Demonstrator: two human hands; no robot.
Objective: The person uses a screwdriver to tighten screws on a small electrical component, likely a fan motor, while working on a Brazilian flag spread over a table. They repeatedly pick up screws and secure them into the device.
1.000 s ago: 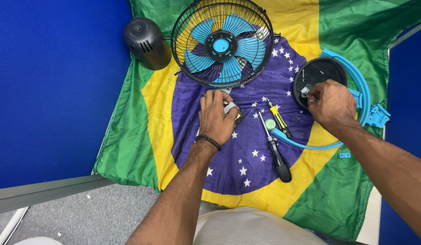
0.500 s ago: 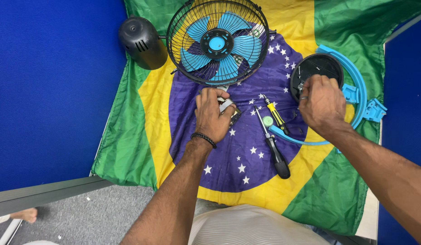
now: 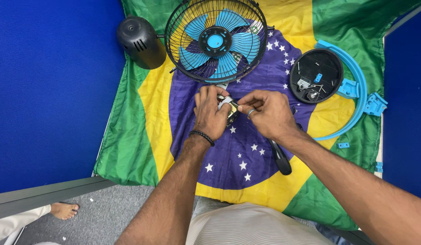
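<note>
No packages, labels, signs or screens show anywhere in the view.

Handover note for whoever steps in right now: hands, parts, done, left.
Left hand: wrapped around a small metal motor part at the middle of the flag cloth.
Right hand: fingertips pinching at the same part from the right; ring on one finger.
Parts: caged fan head with blue blades lies just above the hands; black motor cover at top left; round black base, open side up, at right, with the blue curved bracket around it. A black-handled screwdriver lies under the right wrist.
Done: fan is apart, cover and base off.
Left: the small part is in hand, not yet fitted anywhere.
</note>
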